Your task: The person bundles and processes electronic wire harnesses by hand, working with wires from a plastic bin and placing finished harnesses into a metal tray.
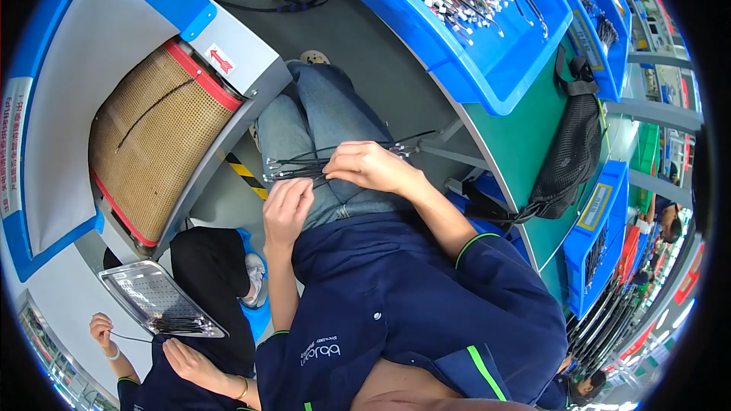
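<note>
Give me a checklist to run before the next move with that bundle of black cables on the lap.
1. Right hand grips the bundle of black cables: ok, fingers closed over it.
2. Left hand is on the bundle: ok, fingertips touch it near the left ends.
3. Cable ends aligned: cannot tell, too small and partly hidden.
4. Bundle supported: ok, it lies across the jeans-clad lap.
5. Mesh conveyor belt has room: ok, only one cable lies on it.
6. Blue bin of cables within reach: cannot tell.
</note>
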The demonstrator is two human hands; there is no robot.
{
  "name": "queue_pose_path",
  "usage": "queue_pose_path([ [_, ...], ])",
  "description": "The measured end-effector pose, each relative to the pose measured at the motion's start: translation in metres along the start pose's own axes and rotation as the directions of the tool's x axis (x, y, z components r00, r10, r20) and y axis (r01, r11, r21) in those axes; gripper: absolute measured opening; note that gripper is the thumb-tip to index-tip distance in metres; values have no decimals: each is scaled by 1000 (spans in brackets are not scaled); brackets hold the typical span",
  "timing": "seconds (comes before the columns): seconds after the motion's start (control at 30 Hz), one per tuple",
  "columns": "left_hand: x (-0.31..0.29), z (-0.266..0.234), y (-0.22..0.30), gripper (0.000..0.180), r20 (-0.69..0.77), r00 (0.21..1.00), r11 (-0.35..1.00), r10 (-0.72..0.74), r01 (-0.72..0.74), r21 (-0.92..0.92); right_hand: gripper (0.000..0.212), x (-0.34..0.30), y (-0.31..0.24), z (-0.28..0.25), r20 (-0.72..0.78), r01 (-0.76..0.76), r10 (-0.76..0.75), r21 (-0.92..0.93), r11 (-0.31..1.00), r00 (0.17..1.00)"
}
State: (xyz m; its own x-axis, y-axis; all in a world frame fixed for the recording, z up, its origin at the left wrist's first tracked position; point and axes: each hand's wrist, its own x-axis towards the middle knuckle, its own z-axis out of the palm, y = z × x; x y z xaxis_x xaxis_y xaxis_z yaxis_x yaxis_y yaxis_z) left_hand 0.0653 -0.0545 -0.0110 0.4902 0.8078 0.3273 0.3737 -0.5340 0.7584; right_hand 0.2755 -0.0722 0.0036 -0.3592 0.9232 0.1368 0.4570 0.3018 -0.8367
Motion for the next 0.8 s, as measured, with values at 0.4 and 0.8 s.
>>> queue_pose_path([
  [0.4,-22,-34,-25,12,-108,966,936,-234,254,246,11,-54,42,-72,-176,-214,181,-188,959,968],
  [0.8,-30,-32,-31,7,-135,974,933,-184,216,287,14,-71,49,-79,-247,-313,304,4,950,920],
])
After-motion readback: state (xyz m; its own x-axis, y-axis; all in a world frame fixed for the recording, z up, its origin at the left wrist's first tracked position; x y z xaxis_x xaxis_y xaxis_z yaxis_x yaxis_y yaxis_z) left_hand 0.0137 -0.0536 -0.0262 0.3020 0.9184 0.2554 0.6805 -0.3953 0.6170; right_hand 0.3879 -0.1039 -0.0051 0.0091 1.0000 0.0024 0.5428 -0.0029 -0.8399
